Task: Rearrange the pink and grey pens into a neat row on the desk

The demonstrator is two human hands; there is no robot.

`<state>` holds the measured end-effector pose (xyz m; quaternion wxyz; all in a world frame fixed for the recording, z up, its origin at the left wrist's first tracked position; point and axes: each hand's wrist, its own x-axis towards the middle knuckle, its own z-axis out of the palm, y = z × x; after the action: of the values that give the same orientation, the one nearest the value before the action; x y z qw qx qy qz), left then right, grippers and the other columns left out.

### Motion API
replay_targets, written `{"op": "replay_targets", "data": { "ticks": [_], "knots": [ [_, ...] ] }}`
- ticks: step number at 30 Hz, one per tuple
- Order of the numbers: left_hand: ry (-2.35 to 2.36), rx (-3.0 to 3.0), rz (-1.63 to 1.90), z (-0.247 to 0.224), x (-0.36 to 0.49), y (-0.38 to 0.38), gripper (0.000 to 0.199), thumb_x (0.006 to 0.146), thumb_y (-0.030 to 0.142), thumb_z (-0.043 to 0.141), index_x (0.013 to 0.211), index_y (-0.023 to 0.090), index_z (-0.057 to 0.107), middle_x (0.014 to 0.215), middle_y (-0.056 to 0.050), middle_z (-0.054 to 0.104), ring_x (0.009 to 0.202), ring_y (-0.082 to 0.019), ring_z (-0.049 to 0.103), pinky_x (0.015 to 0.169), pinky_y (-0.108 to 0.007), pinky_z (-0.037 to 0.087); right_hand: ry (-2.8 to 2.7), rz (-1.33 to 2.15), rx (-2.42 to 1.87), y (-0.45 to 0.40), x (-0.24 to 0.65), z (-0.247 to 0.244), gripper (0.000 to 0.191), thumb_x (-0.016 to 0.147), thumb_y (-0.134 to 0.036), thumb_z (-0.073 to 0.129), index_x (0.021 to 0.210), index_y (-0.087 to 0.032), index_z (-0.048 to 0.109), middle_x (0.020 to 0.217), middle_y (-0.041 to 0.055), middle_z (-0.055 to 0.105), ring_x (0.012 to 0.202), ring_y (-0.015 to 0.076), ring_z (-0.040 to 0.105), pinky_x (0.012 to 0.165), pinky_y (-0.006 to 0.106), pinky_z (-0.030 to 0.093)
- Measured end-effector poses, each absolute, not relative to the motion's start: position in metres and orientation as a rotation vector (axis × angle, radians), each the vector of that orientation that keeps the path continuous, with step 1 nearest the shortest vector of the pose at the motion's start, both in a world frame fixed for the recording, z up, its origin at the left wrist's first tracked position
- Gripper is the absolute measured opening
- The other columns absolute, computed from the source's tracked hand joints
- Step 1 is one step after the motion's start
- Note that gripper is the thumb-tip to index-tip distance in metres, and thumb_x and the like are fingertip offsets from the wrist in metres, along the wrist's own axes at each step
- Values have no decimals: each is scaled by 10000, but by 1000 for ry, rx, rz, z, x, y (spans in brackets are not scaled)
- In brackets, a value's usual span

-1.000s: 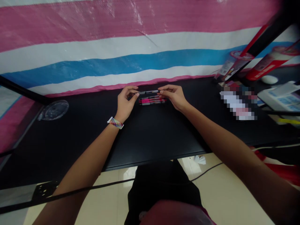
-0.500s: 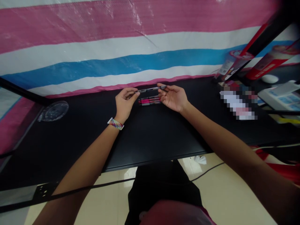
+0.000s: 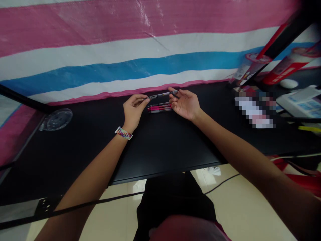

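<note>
A slim dark and clear pen is held nearly level above the far part of the black table. My left hand pinches its left end between thumb and fingers. The pen's right end rests in the fingers of my right hand, whose palm is turned partly up. Just below the held pen, several pens with pink grips lie side by side on the table, their right ends partly hidden by my right hand.
A clear plastic lid lies at the left. To the right are a cup with a red straw, a red cup, a white mouse and a blurred-out packet. A striped sheet hangs behind.
The right end of the held pen has risen slightly, so the pen tilts a little more. Both hands have hardly moved and keep their hold.
</note>
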<state>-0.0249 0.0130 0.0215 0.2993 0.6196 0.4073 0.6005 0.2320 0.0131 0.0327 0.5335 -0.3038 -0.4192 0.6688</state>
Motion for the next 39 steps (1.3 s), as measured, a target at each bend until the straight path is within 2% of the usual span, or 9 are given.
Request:
{"op": "replay_targets", "data": {
  "ticks": [9,15,20,24,30,32,34,36,39],
  "knots": [
    [1035,1659,1575,26,-25,8,263,914,422,906,1079,227,841,1140,-81,865,1074,-231,823,1024,-399,652,-1039,1540,-780,9,228,39,450,968,-583,682,1205,-206,751,983,84,794,876,218,752,819,355,664],
    [1045,1732,1492,29,-27,8,252,903,408,902,1080,233,866,1125,-84,871,1049,-244,816,986,-403,653,-936,1616,-756,8,220,34,291,901,-352,805,1159,-218,792,955,34,817,762,147,722,807,281,672],
    [1109,1786,1448,28,-28,8,231,942,477,862,956,246,862,956,-54,864,895,-224,790,851,-369,638,-962,1574,-738,7,217,32,230,912,-336,875,1103,-221,817,928,23,833,751,137,734,813,287,690],
    [1148,1801,1435,29,-27,9,519,1026,623,733,694,225,742,769,-40,800,724,-176,720,738,-324,578,-1011,1567,-684,6,217,34,249,902,-361,922,1081,-218,826,918,19,837,760,128,757,824,281,696],
    [1181,1781,1435,29,-27,10,672,1058,709,639,587,231,688,518,-1,586,501,-138,549,567,-313,473,-1061,1576,-703,4,218,36,335,876,-403,948,1127,-222,819,937,20,841,787,141,779,821,289,700],
    [1158,1763,1446,28,-27,11,625,1048,706,657,645,232,718,548,-4,618,529,-144,587,594,-312,505,-1066,1565,-720,4,218,36,333,887,-410,939,1138,-230,814,950,20,840,796,144,781,833,294,702],
    [1094,1747,1467,26,-26,12,455,968,670,789,839,233,790,729,-21,753,665,-164,694,684,-311,570,-1053,1541,-735,5,219,36,306,904,-403,924,1133,-234,811,963,21,838,797,140,776,853,294,701],
    [1045,1740,1482,25,-27,13,390,871,597,908,1005,244,811,927,-40,826,813,-190,757,777,-327,611,-1033,1520,-756,5,219,36,275,923,-395,906,1122,-233,808,965,22,835,797,138,770,865,293,702],
    [1062,1744,1465,26,-28,11,301,910,540,886,940,249,817,898,-39,826,810,-194,755,807,-346,620,-1016,1521,-780,5,219,37,241,941,-382,888,1113,-234,806,962,24,836,805,142,769,874,296,702]
  ]
}}
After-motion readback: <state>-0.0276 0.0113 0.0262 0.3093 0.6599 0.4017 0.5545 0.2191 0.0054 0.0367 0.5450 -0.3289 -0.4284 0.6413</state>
